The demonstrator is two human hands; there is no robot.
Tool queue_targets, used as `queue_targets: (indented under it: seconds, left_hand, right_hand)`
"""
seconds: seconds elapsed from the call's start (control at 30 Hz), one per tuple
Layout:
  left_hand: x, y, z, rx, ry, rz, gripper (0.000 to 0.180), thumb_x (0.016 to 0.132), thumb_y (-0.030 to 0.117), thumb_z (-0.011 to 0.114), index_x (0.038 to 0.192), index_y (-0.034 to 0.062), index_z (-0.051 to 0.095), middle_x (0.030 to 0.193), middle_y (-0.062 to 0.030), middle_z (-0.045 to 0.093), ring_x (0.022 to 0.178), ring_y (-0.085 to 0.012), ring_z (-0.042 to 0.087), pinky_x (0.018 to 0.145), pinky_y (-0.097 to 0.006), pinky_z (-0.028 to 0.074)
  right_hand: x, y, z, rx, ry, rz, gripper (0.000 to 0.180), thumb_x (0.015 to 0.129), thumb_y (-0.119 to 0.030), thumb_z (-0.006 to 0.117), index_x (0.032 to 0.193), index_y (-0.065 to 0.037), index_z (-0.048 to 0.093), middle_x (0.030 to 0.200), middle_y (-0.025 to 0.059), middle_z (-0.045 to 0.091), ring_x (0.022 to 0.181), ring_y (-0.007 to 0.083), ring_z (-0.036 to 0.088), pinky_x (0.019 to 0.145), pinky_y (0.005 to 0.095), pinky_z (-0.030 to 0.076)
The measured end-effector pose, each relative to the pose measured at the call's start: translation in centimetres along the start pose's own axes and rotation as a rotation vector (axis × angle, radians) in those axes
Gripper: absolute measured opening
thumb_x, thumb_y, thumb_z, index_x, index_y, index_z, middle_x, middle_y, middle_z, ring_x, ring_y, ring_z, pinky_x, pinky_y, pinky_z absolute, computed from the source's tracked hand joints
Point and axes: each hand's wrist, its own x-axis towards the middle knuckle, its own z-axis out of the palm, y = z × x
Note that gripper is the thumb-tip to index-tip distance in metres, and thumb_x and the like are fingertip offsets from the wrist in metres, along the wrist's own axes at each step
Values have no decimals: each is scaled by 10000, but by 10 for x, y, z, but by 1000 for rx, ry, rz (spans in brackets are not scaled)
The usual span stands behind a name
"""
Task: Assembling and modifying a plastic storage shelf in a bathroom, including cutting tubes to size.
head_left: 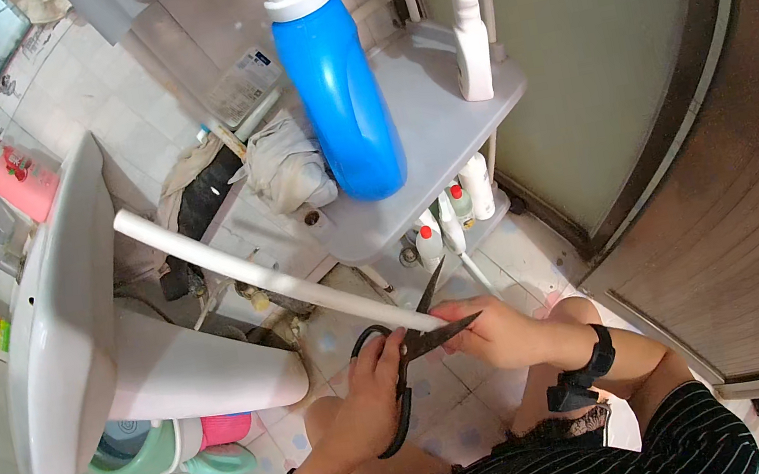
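A long white tube (276, 281) slants from beside the sink down toward my lap. My right hand (490, 331) is closed around its lower end. Black-handled scissors (400, 365) are gripped by my left hand (371, 403), with fingers at the handles. Their dark blades stand apart, one pointing up and away, the other lying toward my right fingers. The tube runs between the blades, close to my right hand. Whether an edge touches it, I cannot tell.
On the left stands a white pedestal sink (50, 325) with a pink soap bottle (22, 178). Green basins (221, 462) sit below it. Ahead, a grey shelf (418, 78) bears a blue detergent bottle (340, 102) and a white spray bottle (471, 43). A brown door panel (720, 207) is at right.
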Motion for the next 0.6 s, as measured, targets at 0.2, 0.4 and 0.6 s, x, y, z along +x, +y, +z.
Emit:
queue_targets:
  seconds: [0.2, 0.4, 0.6]
  left_hand:
    - [-6, -3, 15, -49, 55, -5, 529, 756, -63, 468, 1266, -32, 333, 1175, -276, 392, 1072, -431, 414, 925, -446, 364]
    - [-7, -15, 26, -62, 131, 79, 472, 750, -45, 491, 1211, -26, 394, 1112, -254, 448, 1017, -419, 451, 878, -442, 394]
    - [-11, -14, 26, -66, 81, -14, 395, 756, -10, 517, 1142, 12, 438, 988, -224, 501, 892, -408, 515, 757, -437, 444]
  right_hand:
    - [-9, -4, 8, -50, -11, -20, 371, 745, -48, 541, 1099, 56, 510, 956, 244, 584, 883, 391, 565, 776, 417, 456]
    - [-13, -2, 8, -129, -3, -75, 355, 750, -62, 546, 1083, 57, 513, 949, 243, 582, 852, 401, 569, 755, 429, 462]
    - [-10, -4, -2, -72, -35, -55, 273, 804, -96, 531, 1035, 50, 522, 810, 224, 575, 755, 387, 568, 679, 429, 458]
